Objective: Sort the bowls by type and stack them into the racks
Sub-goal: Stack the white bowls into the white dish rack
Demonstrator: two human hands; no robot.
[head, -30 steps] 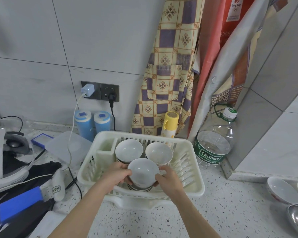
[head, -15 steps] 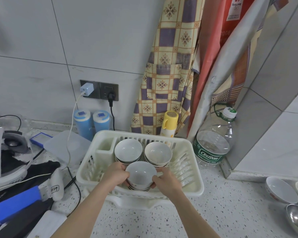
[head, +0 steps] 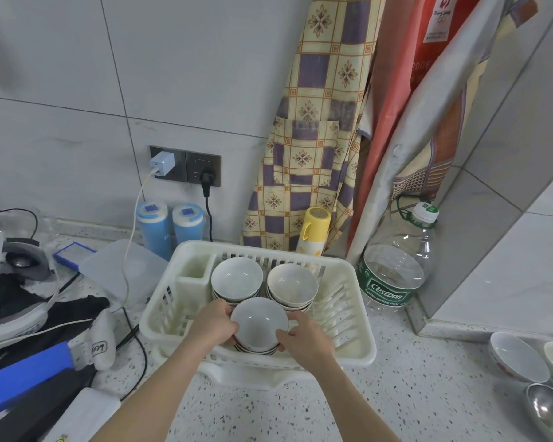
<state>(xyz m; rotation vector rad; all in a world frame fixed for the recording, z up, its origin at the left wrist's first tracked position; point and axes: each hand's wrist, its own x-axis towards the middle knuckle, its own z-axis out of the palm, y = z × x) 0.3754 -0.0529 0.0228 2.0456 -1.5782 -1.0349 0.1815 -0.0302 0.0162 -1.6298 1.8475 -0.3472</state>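
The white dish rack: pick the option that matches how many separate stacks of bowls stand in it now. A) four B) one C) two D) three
D: the white dish rack holds a back-left stack, a back-right stack, and a front stack that the left hand and right hand hold from either side.

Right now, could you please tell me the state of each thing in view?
Left hand: gripping near bowl stack.
Right hand: gripping same stack.
Near bowl stack: upright, in rack.
Rack: holds three stacks.
Water bottle: capped.
Charger: plugged in.
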